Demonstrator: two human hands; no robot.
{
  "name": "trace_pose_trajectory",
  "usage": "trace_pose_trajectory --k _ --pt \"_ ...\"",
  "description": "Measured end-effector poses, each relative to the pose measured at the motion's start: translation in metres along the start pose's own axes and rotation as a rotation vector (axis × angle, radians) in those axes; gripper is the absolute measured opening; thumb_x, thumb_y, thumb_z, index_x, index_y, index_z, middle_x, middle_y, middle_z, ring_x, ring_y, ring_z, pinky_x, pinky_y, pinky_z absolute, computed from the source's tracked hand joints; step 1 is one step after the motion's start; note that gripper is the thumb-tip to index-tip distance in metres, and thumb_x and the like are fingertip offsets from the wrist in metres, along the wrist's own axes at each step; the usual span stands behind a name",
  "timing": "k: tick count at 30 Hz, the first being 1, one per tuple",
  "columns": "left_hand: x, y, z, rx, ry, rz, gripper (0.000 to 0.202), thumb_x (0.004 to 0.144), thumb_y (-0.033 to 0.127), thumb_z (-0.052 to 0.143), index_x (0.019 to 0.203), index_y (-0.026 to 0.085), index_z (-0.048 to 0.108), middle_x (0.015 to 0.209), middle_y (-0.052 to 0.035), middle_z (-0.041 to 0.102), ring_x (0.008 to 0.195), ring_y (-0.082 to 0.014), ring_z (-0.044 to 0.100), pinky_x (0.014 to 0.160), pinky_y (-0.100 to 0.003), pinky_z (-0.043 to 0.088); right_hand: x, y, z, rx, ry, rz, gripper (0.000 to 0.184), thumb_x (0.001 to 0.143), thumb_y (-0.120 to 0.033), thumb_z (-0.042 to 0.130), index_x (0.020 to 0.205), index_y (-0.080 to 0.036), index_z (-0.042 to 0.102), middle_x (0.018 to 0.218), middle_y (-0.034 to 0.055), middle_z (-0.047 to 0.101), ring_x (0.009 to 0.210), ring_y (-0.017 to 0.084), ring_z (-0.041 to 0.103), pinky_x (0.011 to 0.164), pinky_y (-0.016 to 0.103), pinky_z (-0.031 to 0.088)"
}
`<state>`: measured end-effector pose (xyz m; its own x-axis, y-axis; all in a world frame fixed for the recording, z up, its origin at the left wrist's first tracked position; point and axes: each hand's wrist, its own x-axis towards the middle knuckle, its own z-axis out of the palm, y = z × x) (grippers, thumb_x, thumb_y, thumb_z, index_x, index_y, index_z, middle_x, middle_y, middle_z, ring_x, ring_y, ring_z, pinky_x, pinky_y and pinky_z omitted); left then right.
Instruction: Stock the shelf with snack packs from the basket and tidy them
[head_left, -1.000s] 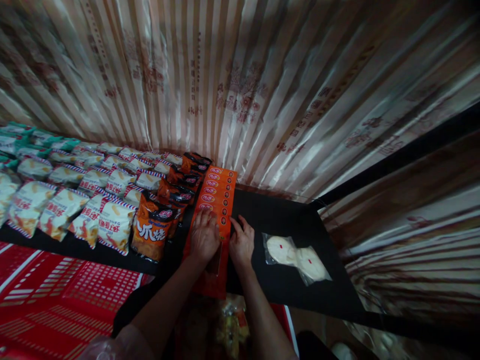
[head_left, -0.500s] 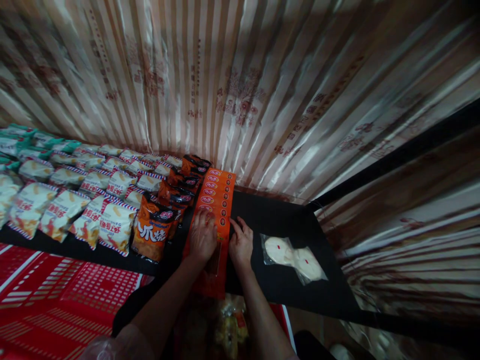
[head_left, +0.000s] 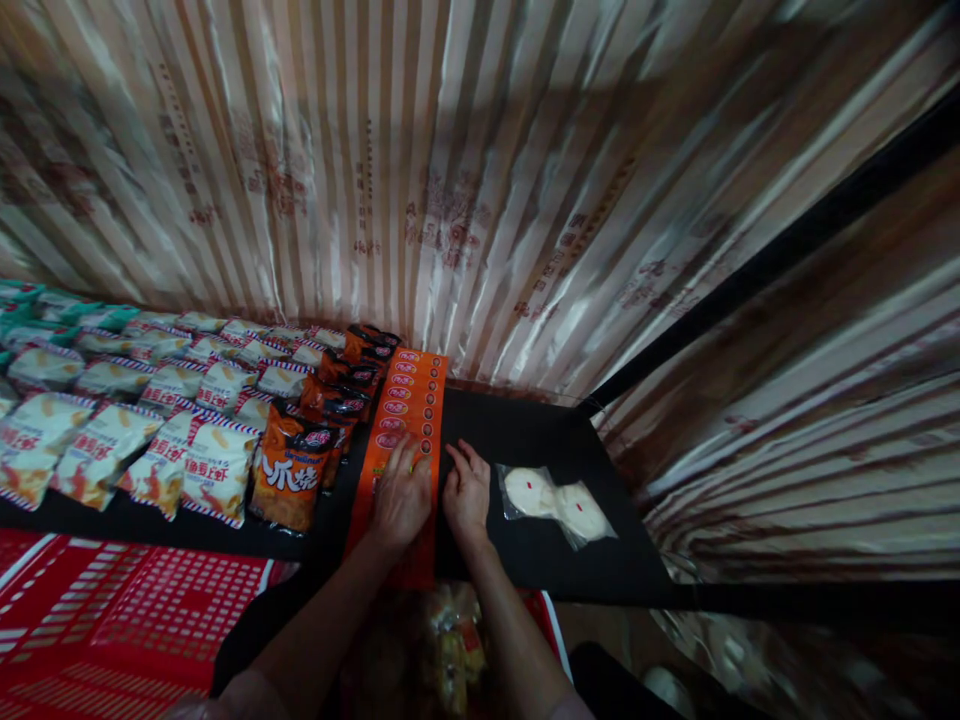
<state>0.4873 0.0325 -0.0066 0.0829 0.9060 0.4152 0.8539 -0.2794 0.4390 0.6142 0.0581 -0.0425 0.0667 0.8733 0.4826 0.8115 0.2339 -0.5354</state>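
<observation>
A long row of overlapping orange snack packets with repeated round logos lies on the black shelf. My left hand is on its near part, fingers curled and pressed down on the packets; the fingertips are partly hidden. Just off the row's right edge, my right hand touches the shelf with its fingers bent and slightly apart, nothing visible in them. To its right lie two clear packs of round white discs, side by side. Left of the row stands an orange and black snack bag, with similar bags behind it.
Several white snack bags stand in rows at the left, with green bags beyond them. A red basket sits below the shelf's front edge. Striped curtain hangs behind, and a black bar slants at the right.
The view has shifted, so the shelf and goods appear further left. My right hand has come slightly away from the packets' edge; my left hand stays on the row.
</observation>
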Motion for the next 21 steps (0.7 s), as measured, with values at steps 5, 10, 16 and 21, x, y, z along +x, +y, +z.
trace_pose_trajectory --k 5,10,16,21 --pt "-0.02 0.012 -0.005 -0.087 0.022 0.199 0.032 0.086 0.009 0.04 0.107 0.015 0.063 0.119 -0.0103 0.062 0.122 -0.0226 0.048 0.099 -0.041 0.046 -0.011 0.009 -0.025 -0.057 0.019 0.005 0.041 0.079 -0.009 0.039 0.109 -0.018 0.066 0.12 0.0112 0.058 0.109 0.022 0.049 0.095 0.043 0.043" --pt "-0.055 0.026 -0.007 -0.182 0.024 0.414 0.037 0.089 0.011 0.033 0.111 0.017 0.062 0.116 -0.0093 0.064 0.117 -0.0189 0.053 0.096 -0.037 0.049 -0.028 0.022 -0.057 -0.105 0.04 -0.004 0.04 0.079 -0.01 0.039 0.108 -0.017 0.065 0.121 0.0112 0.058 0.112 0.023 0.047 0.096 0.044 0.043" --pt "-0.13 0.048 0.001 -0.31 -0.289 0.514 0.037 0.091 0.017 0.032 0.112 0.021 0.062 0.115 -0.0077 0.065 0.112 -0.0205 0.057 0.096 -0.037 0.049 -0.057 0.019 -0.084 -0.039 0.046 -0.055 0.043 0.078 -0.008 0.04 0.112 -0.019 0.064 0.12 0.0088 0.06 0.112 0.02 0.049 0.097 0.042 0.044" --pt "-0.171 0.052 0.014 -0.283 -0.615 0.286 0.04 0.09 0.022 0.034 0.123 0.017 0.057 0.125 -0.0113 0.059 0.117 -0.0244 0.053 0.1 -0.038 0.045 -0.116 0.021 -0.085 0.06 0.005 -0.115 0.044 0.081 -0.006 0.036 0.113 -0.019 0.062 0.111 0.0085 0.065 0.104 0.018 0.055 0.091 0.039 0.048"
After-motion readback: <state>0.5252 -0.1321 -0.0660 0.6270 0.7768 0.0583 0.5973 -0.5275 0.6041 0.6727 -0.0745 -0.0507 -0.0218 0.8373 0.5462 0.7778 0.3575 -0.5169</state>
